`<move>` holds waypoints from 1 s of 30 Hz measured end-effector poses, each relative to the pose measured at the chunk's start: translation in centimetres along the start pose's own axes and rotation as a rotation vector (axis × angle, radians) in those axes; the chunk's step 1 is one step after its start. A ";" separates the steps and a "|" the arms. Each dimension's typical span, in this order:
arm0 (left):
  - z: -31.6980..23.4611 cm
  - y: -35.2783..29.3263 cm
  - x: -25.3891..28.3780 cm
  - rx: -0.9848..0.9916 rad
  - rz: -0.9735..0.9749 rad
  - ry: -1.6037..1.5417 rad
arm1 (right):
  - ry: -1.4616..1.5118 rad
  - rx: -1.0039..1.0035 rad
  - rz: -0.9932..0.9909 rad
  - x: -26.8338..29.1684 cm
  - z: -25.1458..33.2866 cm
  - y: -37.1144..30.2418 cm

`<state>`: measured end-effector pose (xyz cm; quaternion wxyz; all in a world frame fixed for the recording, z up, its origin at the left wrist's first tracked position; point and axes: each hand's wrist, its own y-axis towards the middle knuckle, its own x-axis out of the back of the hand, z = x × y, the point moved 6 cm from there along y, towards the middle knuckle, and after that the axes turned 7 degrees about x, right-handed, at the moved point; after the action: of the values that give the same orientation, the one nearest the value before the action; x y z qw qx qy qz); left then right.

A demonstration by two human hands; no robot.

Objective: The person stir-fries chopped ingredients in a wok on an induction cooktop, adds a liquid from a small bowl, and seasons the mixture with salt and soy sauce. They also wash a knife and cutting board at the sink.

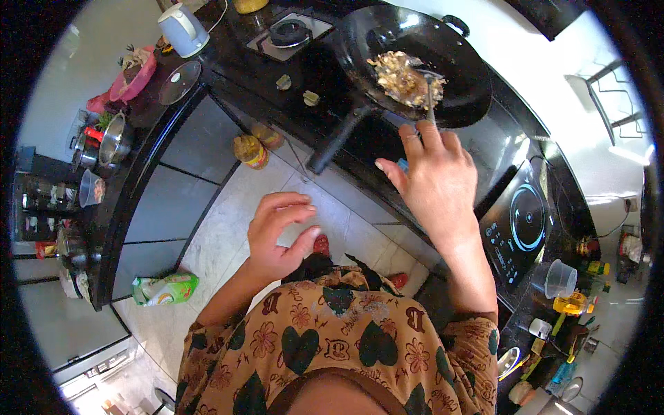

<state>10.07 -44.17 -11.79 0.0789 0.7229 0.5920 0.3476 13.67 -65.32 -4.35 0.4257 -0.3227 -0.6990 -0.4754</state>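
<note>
My right hand (443,180) is closed around the handle of a metal spatula (430,104); a bit of blue shows beside the thumb. The spatula's head rests in a heap of browned, chopped food (401,77), which partly hides it. That food lies in a large black wok (463,66) on the stove, its long black handle (339,140) pointing toward me. My left hand (280,232) hangs in the air over the floor, left of the wok handle. Its fingers are curved, with the thumb apart and nothing between them.
Two stove knobs (311,98) sit left of the wok, near a bare burner (289,32). An induction cooktop (522,221) lies to the right. Along the left counter stand a kettle (182,31), a glass lid (180,82) and a steel pot (115,142). A green bag (166,288) lies on the floor.
</note>
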 end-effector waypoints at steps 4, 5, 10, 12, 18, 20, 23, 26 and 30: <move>4.2 -0.5 4.0 0.177 -0.086 -0.078 | -0.382 -0.104 0.307 -5.1 -0.9 2.0; 5.2 -0.5 4.6 0.191 -0.091 -0.084 | -0.412 -0.132 0.366 -5.3 -1.4 2.1; 8.2 -0.1 4.9 0.258 -0.148 -0.181 | -0.552 -0.184 0.413 -6.8 -7.2 -0.5; 8.6 0.6 4.3 0.259 -0.174 -0.207 | -0.527 -0.132 0.339 -4.7 -8.9 -1.3; 7.6 1.9 3.1 0.243 -0.146 -0.202 | -0.190 -0.139 0.301 6.9 -14.6 -1.4; 7.3 2.4 2.6 0.234 -0.132 -0.161 | -0.162 -0.210 0.352 11.2 -14.9 -1.8; 7.6 1.9 2.1 0.267 -0.182 -0.205 | -0.114 -0.196 0.433 13.1 -15.1 -2.2; 7.0 1.0 2.7 0.309 -0.253 -0.176 | -0.131 -0.065 0.405 9.4 -14.7 -1.3; 5.6 0.9 2.3 0.285 -0.263 -0.148 | -0.232 0.005 0.233 3.5 -16.9 -0.5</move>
<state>14.26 -40.70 -14.51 0.0639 0.6668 0.7170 0.1928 16.66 -81.17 1.72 0.3954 -0.4531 -0.7026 -0.3805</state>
